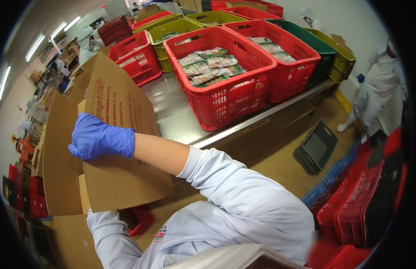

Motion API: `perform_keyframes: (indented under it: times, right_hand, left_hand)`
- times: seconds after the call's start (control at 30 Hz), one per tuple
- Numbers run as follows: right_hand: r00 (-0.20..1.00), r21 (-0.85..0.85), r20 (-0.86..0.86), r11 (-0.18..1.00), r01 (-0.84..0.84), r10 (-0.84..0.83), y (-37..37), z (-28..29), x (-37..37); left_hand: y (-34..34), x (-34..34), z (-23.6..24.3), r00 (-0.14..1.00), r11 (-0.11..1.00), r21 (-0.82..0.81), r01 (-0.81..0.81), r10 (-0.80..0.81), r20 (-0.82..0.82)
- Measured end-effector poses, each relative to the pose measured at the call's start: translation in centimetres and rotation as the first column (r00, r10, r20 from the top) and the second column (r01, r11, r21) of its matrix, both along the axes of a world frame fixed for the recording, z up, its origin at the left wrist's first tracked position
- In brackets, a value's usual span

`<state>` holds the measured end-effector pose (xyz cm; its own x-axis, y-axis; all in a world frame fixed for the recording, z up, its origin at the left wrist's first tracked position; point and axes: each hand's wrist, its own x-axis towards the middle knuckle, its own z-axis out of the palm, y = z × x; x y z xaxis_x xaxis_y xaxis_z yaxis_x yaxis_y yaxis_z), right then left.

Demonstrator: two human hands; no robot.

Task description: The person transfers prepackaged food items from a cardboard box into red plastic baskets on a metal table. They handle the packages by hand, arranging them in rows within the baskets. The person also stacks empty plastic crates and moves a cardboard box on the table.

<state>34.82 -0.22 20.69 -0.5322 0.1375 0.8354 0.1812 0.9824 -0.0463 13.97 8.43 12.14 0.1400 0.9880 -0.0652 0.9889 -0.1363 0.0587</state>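
A brown cardboard box point(122, 148) with printed sides stands tilted at the left of the steel table, its flaps spread toward the left. My right hand point(102, 136), in a blue glove, is closed over the box's near upper edge, fingers curled inward. From below, my left sleeve point(110, 235) reaches up to the underside of the box, which hides the left hand. The nearest red crate point(226, 96) holds several printed clear packs point(210, 65) of food and stands on the table to the right of the box.
More red, yellow and green crates point(322, 45) crowd the steel table point(174, 107). A dark crate point(316, 148) lies on the floor at the right, near a person in white point(380, 85). Stacked red crates point(351, 206) stand at the lower right. Other people work at the far left.
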Motion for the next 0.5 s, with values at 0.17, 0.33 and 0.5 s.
perform_keyframes:
  times: [0.17,0.33,0.5]
  right_hand:
    - [0.975,-0.121,0.027,0.969,-0.217,0.222,-0.7,-2.9,-4.5]
    - [0.971,-0.204,-0.066,0.949,-0.24,0.231,2.6,-6.6,-5.8]
    - [0.994,-0.267,0.075,0.959,0.096,-0.079,2.7,-6.6,-9.3]
  left_hand:
    - [-3.6,-3.4,1.1,0.992,0.991,0.067,-0.115,0.118,-0.053]
    - [-9.4,-4.4,7.1,0.948,0.598,0.796,0.096,0.188,-0.256]
    - [-20.4,-6.8,11.1,0.562,0.468,0.748,-0.471,0.813,-0.156]
